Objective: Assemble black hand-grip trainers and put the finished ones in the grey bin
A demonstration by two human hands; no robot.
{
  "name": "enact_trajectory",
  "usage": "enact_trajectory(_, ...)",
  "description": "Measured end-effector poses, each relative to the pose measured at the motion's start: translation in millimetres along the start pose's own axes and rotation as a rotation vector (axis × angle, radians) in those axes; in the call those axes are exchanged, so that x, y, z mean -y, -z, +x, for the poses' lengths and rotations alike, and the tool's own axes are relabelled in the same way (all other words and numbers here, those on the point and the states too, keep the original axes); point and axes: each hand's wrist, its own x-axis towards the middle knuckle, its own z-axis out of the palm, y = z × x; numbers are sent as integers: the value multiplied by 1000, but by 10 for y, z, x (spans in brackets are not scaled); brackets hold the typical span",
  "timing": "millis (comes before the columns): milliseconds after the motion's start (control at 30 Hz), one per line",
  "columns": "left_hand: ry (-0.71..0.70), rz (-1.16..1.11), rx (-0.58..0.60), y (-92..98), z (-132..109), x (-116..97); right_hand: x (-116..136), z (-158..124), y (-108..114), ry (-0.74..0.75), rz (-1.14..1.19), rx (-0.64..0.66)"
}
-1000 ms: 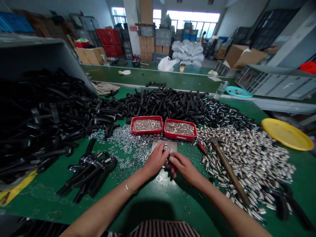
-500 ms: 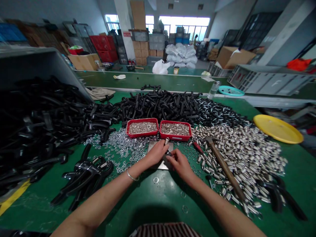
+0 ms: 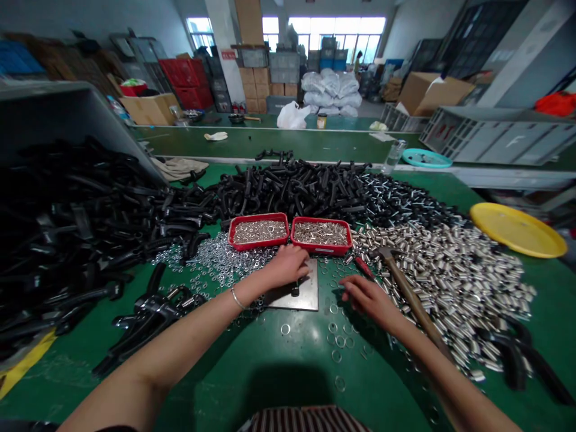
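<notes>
My left hand [image 3: 288,265] lies curled at the top edge of a grey metal plate [image 3: 308,295], just in front of two red trays; what its fingers hold is hidden. A small dark part [image 3: 294,291] stands on the plate below that hand. My right hand [image 3: 365,297] rests to the right of the plate, fingers stretched out low over loose washers [image 3: 335,327] on the green table [image 3: 279,372]. The left red tray [image 3: 256,245] holds washers and the right red tray [image 3: 321,251] holds small silver pieces.
A wooden-handled hammer [image 3: 414,300] and a red-handled tool [image 3: 362,267] lie right of my right hand. Silver sleeves [image 3: 454,270] spread to the right, black handles [image 3: 67,222] heap at left and back, assembled black pieces [image 3: 148,318] lie front left. A yellow plate [image 3: 517,231] sits far right.
My hands were together over the plate, working a small part. They have separated: the right hand moved right onto the table, the left stayed at the plate's top edge.
</notes>
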Motion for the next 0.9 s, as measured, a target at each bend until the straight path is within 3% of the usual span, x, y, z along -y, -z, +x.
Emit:
enact_trajectory(100, 30, 145, -71, 200, 393, 15, -137, -197, 425, -65, -98, -165)
enact_trajectory(233, 160, 330, 113, 285, 913, 91, -392, -291, 815, -72, -528, -388)
enact_trajectory(367, 199, 350, 200, 201, 1119, 160, -658, -309, 919, -35, -1011, -416)
enact_trajectory(500, 203, 362, 197, 144, 1079, 165, -732, -326, 861, -73, -1154, -425)
enact_trajectory(633, 210, 351, 153, 105, 1039, 123, -651, -176, 944, -178, -1108, -388)
enact_trajectory(767, 241, 308, 106, 79, 1025, 108, -514, 50, 1221, -363, -674, -205)
enact_trajectory(833, 253, 273, 71, 97, 1003, 119, -395, 63, 1292, -352, -529, -223)
enact_trajectory(900, 263, 231, 19, 141, 958, 142, -237, -39, 1223, -278, -452, -303)
